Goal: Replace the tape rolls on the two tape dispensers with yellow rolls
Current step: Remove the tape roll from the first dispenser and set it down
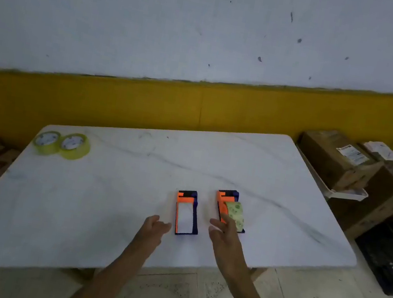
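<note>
- Two yellow rolls [62, 144] lie flat and touching at the far left corner of the table [131, 190], just inside its edge. I judge them light and stiff-cored, with a slick outer wrap; I'd grip each across the rim with fingers through the core, since the smooth flank may slip.
- A wide bare stretch of marble lies between those rolls and the dispensers, giving plenty of room to carry a roll across.
- My left hand [155, 227] hovers just left of the left dispenser [187, 212], fingers loosely curled and slightly apart, holding nothing.
- The left dispenser carries a white roll, seated low in its orange and blue frame. The plastic looks light, so I expect it to skid unless pinned.
- My right hand [224, 234] reaches the right dispenser [229, 210], fingers spread, fingertips touching its greenish roll [235, 214] but not clamped on it.
- Both dispensers stand near the near edge; I'd pull old rolls upward, not toward me.
- Right of them the table is bare to its edge, with boxes [344, 160] beyond.
</note>
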`<state>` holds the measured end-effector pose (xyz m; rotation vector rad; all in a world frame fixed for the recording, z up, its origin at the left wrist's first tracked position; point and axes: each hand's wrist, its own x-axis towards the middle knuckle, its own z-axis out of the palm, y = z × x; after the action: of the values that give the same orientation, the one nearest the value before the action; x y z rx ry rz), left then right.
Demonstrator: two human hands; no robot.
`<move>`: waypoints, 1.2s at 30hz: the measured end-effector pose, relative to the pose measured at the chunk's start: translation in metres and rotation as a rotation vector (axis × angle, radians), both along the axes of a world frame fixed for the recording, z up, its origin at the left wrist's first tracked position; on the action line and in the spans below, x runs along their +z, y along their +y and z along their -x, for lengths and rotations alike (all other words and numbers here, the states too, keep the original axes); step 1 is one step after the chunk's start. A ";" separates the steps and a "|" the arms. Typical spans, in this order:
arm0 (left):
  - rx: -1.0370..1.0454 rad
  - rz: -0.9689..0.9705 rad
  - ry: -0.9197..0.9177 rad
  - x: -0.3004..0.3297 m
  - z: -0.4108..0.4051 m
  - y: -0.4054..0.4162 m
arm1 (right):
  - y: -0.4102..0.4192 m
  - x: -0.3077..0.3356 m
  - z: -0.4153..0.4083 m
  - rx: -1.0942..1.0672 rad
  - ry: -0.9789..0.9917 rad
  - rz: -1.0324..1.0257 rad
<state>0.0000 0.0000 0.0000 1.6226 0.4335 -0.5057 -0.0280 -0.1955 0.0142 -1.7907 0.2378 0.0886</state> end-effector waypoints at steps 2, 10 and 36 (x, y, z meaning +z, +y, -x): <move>0.018 -0.032 -0.011 -0.004 -0.011 -0.007 | 0.002 -0.012 -0.015 0.005 0.023 -0.014; 0.061 -0.147 0.075 -0.038 -0.061 -0.035 | 0.022 -0.062 -0.066 0.046 0.183 0.027; -0.220 -0.267 -0.007 -0.037 -0.048 -0.023 | -0.020 0.011 -0.125 -0.017 0.031 0.049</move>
<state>0.0483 -0.0233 -0.0374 1.9421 0.3288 -0.6265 0.0971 -0.2158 0.0257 -1.8371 0.2797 0.0987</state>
